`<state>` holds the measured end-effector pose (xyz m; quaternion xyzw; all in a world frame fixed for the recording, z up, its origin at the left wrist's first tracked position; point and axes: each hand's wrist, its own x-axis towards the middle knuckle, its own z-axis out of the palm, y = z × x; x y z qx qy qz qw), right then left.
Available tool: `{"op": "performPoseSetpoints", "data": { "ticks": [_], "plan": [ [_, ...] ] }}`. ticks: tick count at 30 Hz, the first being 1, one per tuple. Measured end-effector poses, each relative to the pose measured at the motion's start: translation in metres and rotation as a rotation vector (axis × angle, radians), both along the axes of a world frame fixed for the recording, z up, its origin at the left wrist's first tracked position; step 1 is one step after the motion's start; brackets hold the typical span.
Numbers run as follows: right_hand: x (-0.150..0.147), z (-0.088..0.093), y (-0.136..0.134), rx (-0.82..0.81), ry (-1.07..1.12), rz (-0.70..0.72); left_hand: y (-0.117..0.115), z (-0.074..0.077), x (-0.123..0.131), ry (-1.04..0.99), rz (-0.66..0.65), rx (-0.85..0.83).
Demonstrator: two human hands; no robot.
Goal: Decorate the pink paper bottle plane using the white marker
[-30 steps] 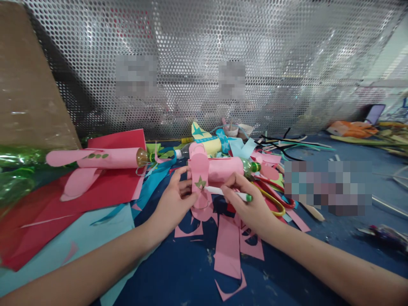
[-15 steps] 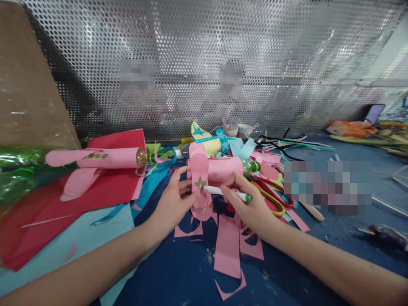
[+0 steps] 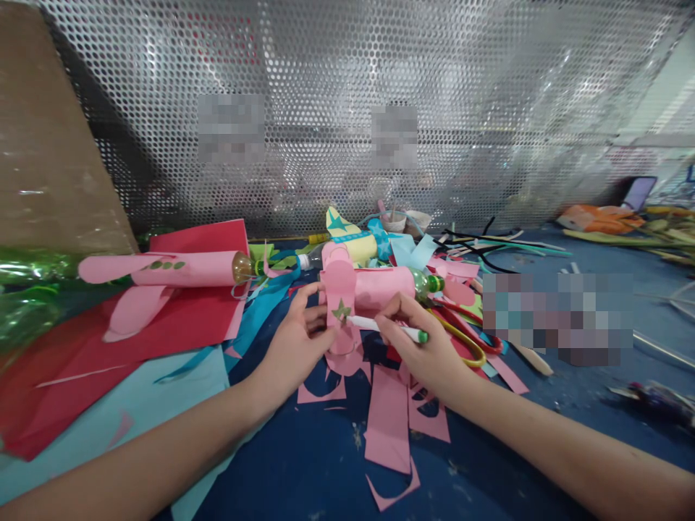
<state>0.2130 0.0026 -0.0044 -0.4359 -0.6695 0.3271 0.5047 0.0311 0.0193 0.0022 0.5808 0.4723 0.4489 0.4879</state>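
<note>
Pink paper wraps a bottle point(image 3: 383, 287) lying on its side, its green cap pointing right. Across its left end runs a pink paper wing point(image 3: 340, 278) with a green star point(image 3: 341, 310) drawn on its near part. My left hand point(image 3: 304, 325) grips the wing's left edge between thumb and fingers. A white marker point(image 3: 383, 327) with a green end is pinched in my right hand point(image 3: 415, 336), its tip at the star's lower right. To the left lies another pink-wrapped bottle point(image 3: 190, 269) with paper wings and green ovals.
Pink paper offcuts point(image 3: 386, 423) lie in front of the hands. Red-and-yellow-handled scissors point(image 3: 467, 347) lie right of them. Red sheets point(image 3: 179, 318) and light-blue paper point(image 3: 163, 412) spread leftward. Behind stand a yellow-and-blue bottle craft point(image 3: 358, 242) and a perforated metal panel point(image 3: 326, 79).
Almost nothing differs. Both hands, the marker tip and the winged bottle hold the same places, with the star looking slightly more filled at most.
</note>
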Motion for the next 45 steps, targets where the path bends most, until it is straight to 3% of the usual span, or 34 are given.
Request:
{"op": "performPoseSetpoints", "data": {
  "ticks": [45],
  "plan": [
    [0.0014, -0.0024, -0.0005, 0.008, -0.017, 0.045, 0.0012, -0.0022, -0.0009, -0.009, 0.002, 0.004]
  ]
}}
